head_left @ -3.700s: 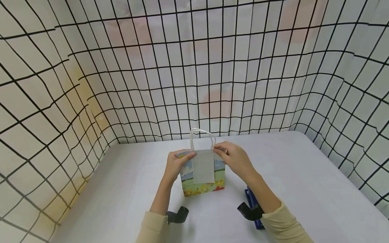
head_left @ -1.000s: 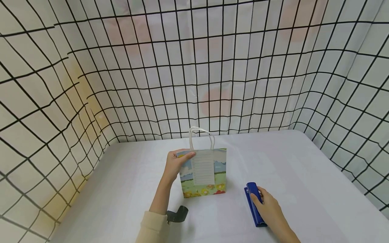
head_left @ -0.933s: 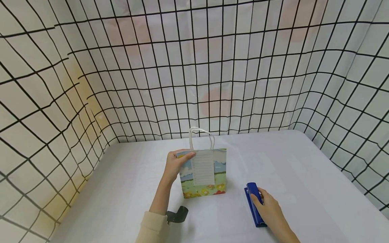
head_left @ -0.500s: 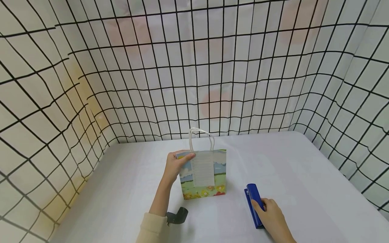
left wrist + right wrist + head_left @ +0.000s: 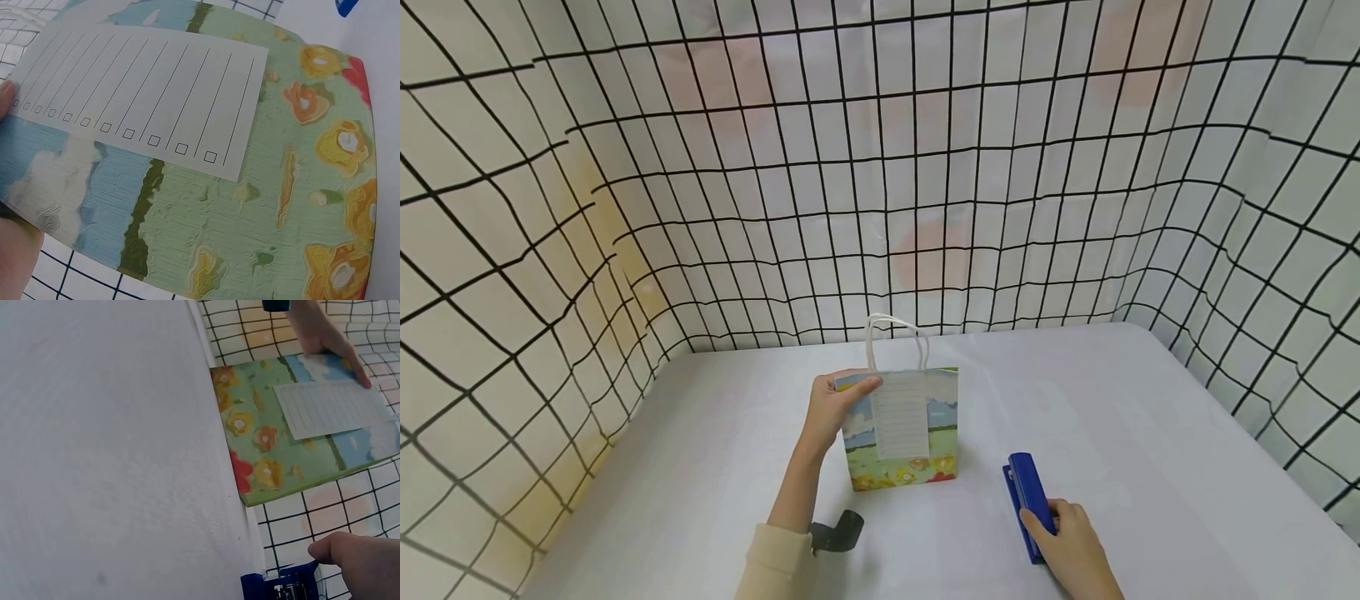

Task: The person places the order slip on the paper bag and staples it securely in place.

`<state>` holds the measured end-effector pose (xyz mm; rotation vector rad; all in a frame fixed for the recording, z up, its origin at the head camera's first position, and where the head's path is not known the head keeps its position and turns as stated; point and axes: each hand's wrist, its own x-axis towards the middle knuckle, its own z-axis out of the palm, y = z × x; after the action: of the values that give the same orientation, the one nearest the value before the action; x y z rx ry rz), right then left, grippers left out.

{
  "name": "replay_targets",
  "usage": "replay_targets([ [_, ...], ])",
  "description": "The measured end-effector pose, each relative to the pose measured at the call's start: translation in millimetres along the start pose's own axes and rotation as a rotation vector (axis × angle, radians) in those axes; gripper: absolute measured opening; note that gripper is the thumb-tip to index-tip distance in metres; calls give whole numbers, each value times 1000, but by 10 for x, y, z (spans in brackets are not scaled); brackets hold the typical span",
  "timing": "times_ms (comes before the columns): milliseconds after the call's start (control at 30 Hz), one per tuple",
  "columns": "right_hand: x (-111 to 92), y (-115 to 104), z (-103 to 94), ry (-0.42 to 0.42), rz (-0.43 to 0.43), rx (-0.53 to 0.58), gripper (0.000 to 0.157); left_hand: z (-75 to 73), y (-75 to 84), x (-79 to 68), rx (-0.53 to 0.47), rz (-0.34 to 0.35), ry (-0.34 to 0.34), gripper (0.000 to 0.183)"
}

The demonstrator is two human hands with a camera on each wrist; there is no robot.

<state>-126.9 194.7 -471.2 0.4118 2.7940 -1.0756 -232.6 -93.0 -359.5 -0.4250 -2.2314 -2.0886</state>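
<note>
A small paper gift bag [image 5: 942,433], printed with painted flowers and sky and fitted with white cord handles, stands upright on the table. My left hand [image 5: 832,408] pinches its top left edge, the thumb pressing a lined checklist sheet [image 5: 901,417] against the front. Printed lines and checkbox squares on the sheet [image 5: 144,94] fill much of the left wrist view. To the right, my right hand [image 5: 1072,537] grips the near part of a blue stapler [image 5: 1030,492] lying on the table. In the right wrist view the stapler's end [image 5: 281,584] shows below the thumb.
A white-covered table [image 5: 700,467] spreads around the bag. Black grid netting [image 5: 917,167] over pale walls encloses the back and both sides. A dark wrist camera mount [image 5: 838,532] juts from the left wrist.
My right hand has left the bag's top right edge and gone down to the stapler, then slid toward its near end. The left hand keeps its hold on bag and sheet.
</note>
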Motion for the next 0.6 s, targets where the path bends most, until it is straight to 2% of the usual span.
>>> replay_targets([
  [300, -19, -32, -7, -11, 16, 35, 76, -10, 0, 10, -12, -9, 17, 23],
  [433, -33, -65, -32, -7, 27, 61, 69, -9, 0, 9, -15, -11, 15, 24],
  [600, -59, -88, -74, 17, -9, 68, 60, -5, -1, 8, -19, -3, 12, 24],
])
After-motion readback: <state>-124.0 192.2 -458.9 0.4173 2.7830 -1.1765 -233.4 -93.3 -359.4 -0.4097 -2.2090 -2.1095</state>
